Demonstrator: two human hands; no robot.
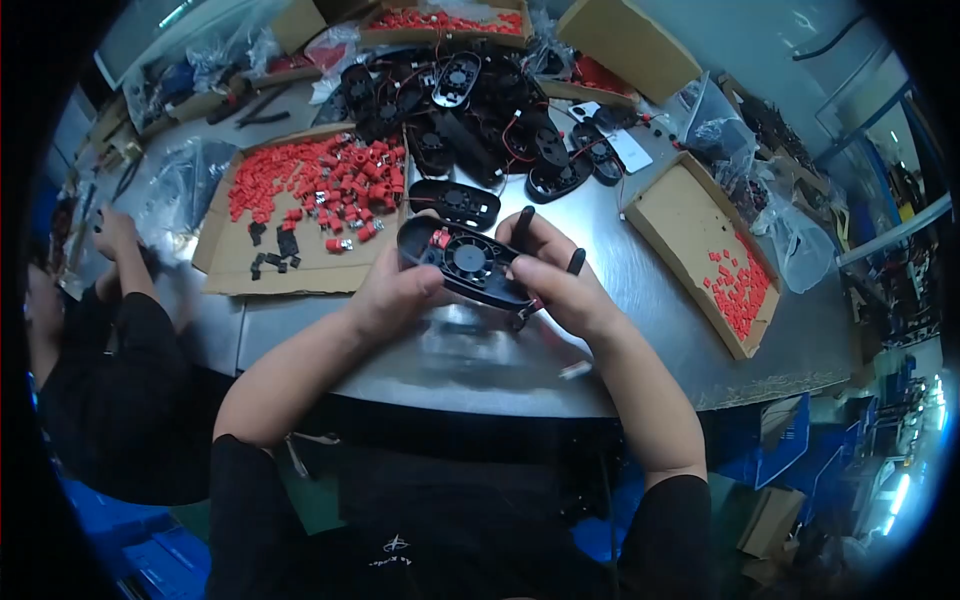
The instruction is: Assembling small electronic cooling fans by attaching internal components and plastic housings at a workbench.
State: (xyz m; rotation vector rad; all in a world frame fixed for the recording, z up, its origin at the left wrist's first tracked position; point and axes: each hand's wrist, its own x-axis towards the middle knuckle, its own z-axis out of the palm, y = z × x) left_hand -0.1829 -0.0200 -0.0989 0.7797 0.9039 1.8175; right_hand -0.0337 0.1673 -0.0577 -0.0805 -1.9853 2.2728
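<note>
A black oval plastic housing (pixel 418 240) is held tilted above the metal table between my two hands. Inside it sits a small round black fan (pixel 468 258), with a red part (pixel 440 238) near its left end. My left hand (pixel 395 283) grips the housing's left end, thumb over the rim. My right hand (pixel 562 285) is closed at the right end, around what looks like pliers with two black handles (pixel 523 228) pointing up and away. Thin wires hang below the right end to a white connector (pixel 576 370). Beyond my hands lies another black housing (pixel 455 203).
A cardboard tray (pixel 290 283) with red and black parts stands at left, another tray (pixel 690 270) with red pieces at right. Black fan housings (pixel 465 130) are piled at the back. At far left, another person's hand (pixel 117 235) works at the table (pixel 480 385).
</note>
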